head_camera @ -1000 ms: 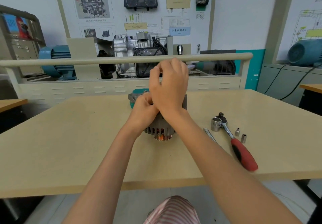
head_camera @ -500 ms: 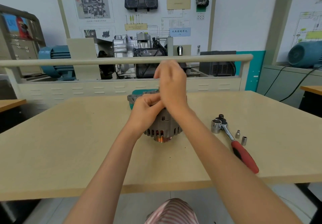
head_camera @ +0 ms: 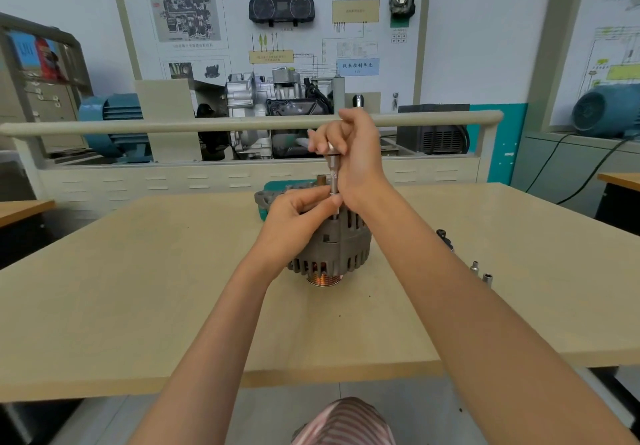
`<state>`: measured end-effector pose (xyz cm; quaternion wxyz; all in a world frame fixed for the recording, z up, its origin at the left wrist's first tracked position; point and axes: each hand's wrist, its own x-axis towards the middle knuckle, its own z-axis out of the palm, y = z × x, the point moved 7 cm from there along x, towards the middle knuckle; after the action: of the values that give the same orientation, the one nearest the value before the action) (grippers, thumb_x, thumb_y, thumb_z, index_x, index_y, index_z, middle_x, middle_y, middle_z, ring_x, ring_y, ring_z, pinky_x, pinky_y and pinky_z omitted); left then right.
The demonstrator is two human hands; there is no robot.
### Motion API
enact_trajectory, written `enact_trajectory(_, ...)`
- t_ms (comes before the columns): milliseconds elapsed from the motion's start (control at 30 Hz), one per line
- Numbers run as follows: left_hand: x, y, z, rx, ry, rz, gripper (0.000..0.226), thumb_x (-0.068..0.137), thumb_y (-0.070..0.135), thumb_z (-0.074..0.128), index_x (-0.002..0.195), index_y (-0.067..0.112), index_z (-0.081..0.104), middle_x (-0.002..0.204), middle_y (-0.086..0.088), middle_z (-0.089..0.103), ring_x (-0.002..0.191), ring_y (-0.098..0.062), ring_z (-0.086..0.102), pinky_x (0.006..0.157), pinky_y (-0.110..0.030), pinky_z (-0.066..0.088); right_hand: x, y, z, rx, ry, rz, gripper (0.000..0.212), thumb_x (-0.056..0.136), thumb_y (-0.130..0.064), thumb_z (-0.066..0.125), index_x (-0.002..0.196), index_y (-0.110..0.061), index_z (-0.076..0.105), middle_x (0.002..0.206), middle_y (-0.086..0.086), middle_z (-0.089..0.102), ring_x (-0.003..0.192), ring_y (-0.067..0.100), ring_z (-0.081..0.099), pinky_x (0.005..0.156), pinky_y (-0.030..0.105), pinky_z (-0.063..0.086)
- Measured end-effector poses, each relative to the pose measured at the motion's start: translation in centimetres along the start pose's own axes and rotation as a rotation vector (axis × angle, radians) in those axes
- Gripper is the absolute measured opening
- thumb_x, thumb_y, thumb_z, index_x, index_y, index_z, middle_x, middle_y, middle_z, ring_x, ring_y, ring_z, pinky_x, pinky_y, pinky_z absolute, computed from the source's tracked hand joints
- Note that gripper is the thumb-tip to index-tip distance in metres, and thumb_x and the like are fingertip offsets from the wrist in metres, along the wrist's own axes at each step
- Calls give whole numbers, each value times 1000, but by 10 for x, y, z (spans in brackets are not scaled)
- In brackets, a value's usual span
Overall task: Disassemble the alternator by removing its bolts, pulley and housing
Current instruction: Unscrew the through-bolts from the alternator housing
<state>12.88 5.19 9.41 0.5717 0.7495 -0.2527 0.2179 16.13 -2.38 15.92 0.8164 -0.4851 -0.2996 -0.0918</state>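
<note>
your right hand (head_camera: pixel 356 154) grips a socket extension (head_camera: pixel 334 181) on a bolt; left hand (head_camera: pixel 298 218) pinches its base; alternator (head_camera: pixel 332 247) housing looks unopened, pulley on.

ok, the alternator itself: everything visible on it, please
The alternator is a grey, cast-metal-looking housing with slotted vents, copper windings visible inside. It stands pulley-down on the table. The left hand grips its upper edge; the right hand holds a slim metal driver upright onto its top. Its far side is hidden.
</note>
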Motion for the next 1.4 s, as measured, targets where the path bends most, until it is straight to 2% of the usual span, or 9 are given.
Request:
enact_trajectory(200,-2,-3,-3,5,26,-20,35,92,9,56,78,36,72,71,19,71,71,8,63,61,-5,42,-19,-4,7,-406,133,-245,48,94,-14,36,48,-14,50,53,-8,51,62,5,53,69,11,43)
enact_trajectory(400,-1,-10,-8,41,92,-78,50,86,-12,47,52,24,54,42,17,55,43,10,50,42,-4,32,-52,-14,18,-1454,472,-606,17,79,-16,51,84,-3,59,86,10,55,89,28,49,101,44,36)
enact_trajectory(500,-2,-9,-5,36,86,-71,60,86,-12,48,37,23,53,39,17,52,41,9,47,43,-2,31,-44,-19,15,-1317,446,-550,16,81,-19,49,69,-10,53,77,2,49,81,21,44,85,33,36)
enact_trajectory(633,0,-4,-1,20,35,-37,40,92,11,57,69,41,72,70,21,70,72,8,63,61,-6,44,-18,-15,9,-679,210,-353,46,87,-11,45,45,-19,28,48,-5,31,54,11,33,58,29,30)
enact_trajectory(833,0,-6,-1,-27,23,-40,20,93,15,58,100,30,69,87,20,72,87,6,66,69,-5,45,2,4,-3,243,-21,52,65,96,-15,28,31,-18,36,37,1,40,50,18,46,81,29,50)
enact_trajectory(1000,-1,-4,-5,16,54,-33,35,91,8,57,77,35,74,70,18,70,74,4,63,64,-8,44,-23,-8,2,-510,178,-316,39,90,-14,38,54,-8,50,59,-2,50,64,9,48,69,20,42)
enact_trajectory(1167,-2,-13,-10,62,107,-106,52,86,-11,45,47,24,53,37,15,51,37,7,46,39,-6,31,-48,-10,20,-1411,449,-592,19,83,-18,47,84,-3,59,87,10,54,90,26,47,102,38,31)
enact_trajectory(1300,-2,-8,-6,42,72,-64,59,87,-7,49,44,31,63,44,18,56,45,9,51,45,-4,34,-38,-16,16,-1010,337,-506,24,81,-22,45,59,-12,47,69,-2,46,78,17,43,78,29,33)
enact_trajectory(1400,-1,-3,0,16,27,-24,37,92,11,56,76,41,72,72,22,70,71,10,63,60,-5,43,-20,-13,7,-517,210,-265,37,80,-23,39,45,-15,33,49,1,37,55,14,36,60,26,31)
